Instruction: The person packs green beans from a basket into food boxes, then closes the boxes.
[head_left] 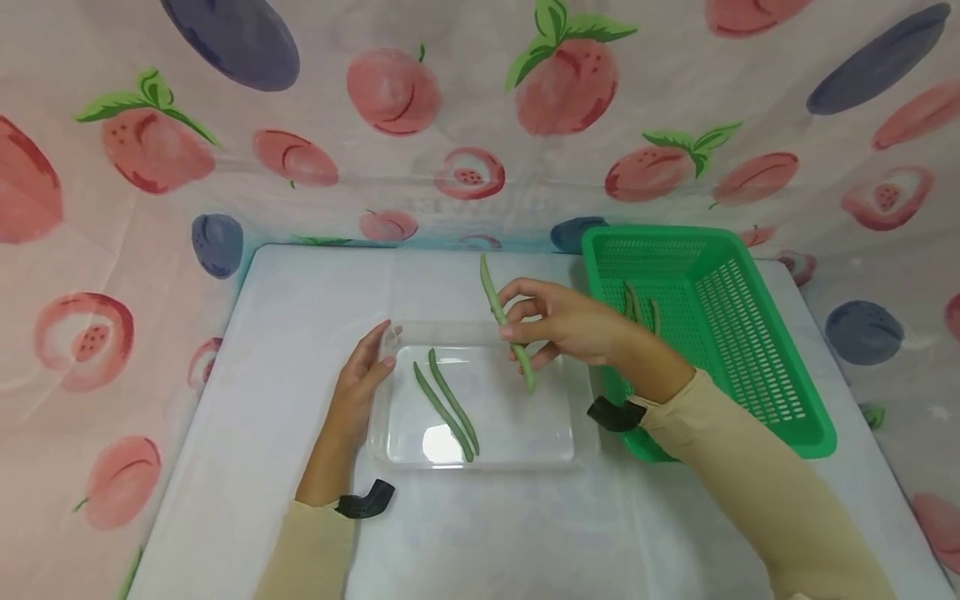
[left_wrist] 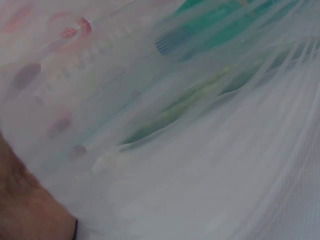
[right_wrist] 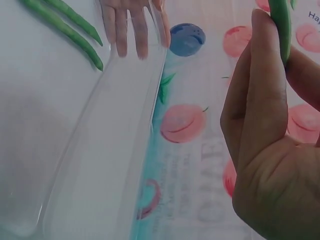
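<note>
In the head view my right hand (head_left: 566,323) pinches a green bean (head_left: 490,287) between thumb and fingertips, above the right part of a clear plastic box (head_left: 480,466). The right wrist view also shows this bean (right_wrist: 282,27) held upright at the fingertips. My left hand (head_left: 358,383) holds the box at its left end, thumb at the rim and fingers along the outer wall. Through the clear wall, its straight fingers (right_wrist: 137,32) show in the right wrist view. Two more green beans (head_left: 442,410) lie side by side in the box's left half.
A green plastic basket (head_left: 735,333) stands right of the box, with several green beans (head_left: 632,302) inside; my right forearm crosses over it. Box and basket stand on a white table (head_left: 277,317). Behind the table hangs a fruit-printed cloth (head_left: 315,208).
</note>
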